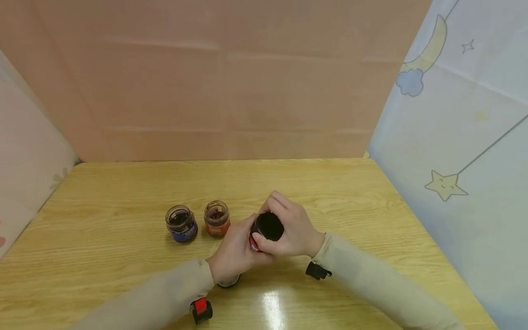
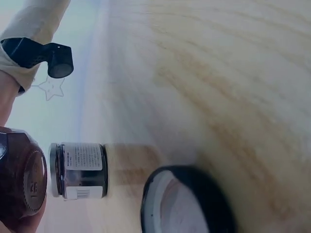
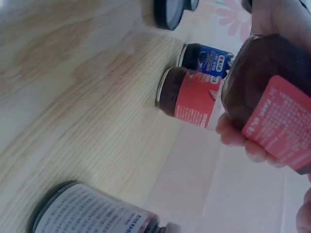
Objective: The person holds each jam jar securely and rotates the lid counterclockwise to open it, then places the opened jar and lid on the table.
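Note:
My left hand (image 1: pixel 234 251) grips the body of a dark jar (image 3: pixel 272 97) with a red label, held above the table. My right hand (image 1: pixel 296 229) has its thumb and fingers curled around the black lid (image 1: pixel 270 226) on top. In the right wrist view, left-hand fingers (image 3: pixel 250 148) wrap beneath the jar. An open jar with a blue label (image 1: pixel 184 232) and an open jar with a red label (image 1: pixel 217 226) stand left of the hands. A loose lid (image 2: pixel 182 206) lies inside up below my left wrist, partly hidden in the head view.
Another jar (image 3: pixel 92 211) with a white printed label stands on the table in the right wrist view; the hands hide it in the head view. The wooden table (image 1: pixel 123 192) meets a brown cloth backdrop (image 1: pixel 231 91) behind and a patterned sheet (image 1: pixel 466 114) at right.

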A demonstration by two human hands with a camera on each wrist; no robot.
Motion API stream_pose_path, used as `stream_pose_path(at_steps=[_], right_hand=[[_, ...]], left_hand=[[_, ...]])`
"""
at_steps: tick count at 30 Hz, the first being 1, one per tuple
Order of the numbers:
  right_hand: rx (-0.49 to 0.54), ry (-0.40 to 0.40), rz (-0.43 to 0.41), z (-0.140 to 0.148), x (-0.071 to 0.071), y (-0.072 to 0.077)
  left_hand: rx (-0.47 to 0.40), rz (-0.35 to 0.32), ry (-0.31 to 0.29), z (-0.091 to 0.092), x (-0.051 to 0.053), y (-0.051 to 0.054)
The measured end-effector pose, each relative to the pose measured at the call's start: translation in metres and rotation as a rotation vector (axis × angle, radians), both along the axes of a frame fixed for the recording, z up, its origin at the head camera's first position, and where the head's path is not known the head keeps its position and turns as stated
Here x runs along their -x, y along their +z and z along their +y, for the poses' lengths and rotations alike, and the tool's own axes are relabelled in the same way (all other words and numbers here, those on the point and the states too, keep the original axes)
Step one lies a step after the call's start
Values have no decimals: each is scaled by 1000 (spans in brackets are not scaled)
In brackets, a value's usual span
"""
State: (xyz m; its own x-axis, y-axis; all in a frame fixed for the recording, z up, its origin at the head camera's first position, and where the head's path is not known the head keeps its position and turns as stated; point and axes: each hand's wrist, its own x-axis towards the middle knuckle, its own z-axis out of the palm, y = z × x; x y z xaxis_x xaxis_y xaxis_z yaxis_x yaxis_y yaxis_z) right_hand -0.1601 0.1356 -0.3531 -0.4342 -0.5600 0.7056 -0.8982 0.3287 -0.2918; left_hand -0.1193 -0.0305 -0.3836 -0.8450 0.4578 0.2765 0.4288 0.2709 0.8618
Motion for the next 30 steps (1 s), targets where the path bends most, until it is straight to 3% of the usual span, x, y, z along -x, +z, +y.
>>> stream_pose_path(at_steps=[5,11,15,23,30], right_hand=[[-24,5,-21,1,1,-1],[-28,14,-59,3,2,-1],[-48,-13,-115,5,1,1],[-85,-122,-228,10,-3,16],[-174,-129,-265,11,-2,31]], left_hand=[[18,14,42,0,1,-3],[38,98,131,-1,3,-3],[39,123,153,-1,5,-3],[-43,84,170,0,7,0],[-57,60,209,1,7,1]])
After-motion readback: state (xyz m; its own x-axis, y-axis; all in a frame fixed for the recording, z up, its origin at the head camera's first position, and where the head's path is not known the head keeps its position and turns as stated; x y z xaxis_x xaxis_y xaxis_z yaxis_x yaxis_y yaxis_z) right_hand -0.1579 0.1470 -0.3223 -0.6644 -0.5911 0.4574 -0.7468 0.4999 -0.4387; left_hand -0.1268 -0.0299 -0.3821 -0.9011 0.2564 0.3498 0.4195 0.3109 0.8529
